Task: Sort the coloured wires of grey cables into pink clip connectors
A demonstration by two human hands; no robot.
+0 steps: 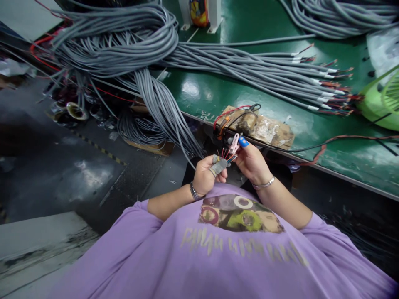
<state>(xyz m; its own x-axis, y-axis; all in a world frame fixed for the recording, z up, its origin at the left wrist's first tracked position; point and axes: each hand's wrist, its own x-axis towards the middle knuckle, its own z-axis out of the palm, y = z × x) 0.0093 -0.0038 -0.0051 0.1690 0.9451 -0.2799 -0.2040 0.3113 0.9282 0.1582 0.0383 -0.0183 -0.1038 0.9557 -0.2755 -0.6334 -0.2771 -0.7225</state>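
My left hand (208, 176), with grey coverings on its thumb and a finger, is closed around the end of a grey cable. From that grip fan several thin coloured wires (230, 158), red and blue among them. Close beside it, my right hand (253, 162) has a blue cover on one fingertip and pinches a small pale pink plastic tool (234, 144) with a slot in it. The tool is right at the wires; whether it touches them I cannot tell. My right hand's other fingers are partly hidden.
Grey cables (249, 74) lie across the green table (199, 93), their stripped ends at right near a green fan (382, 97). A large coil (124, 41) hangs over the left edge. A taped wooden block (264, 128) sits at the front edge with red and black leads.
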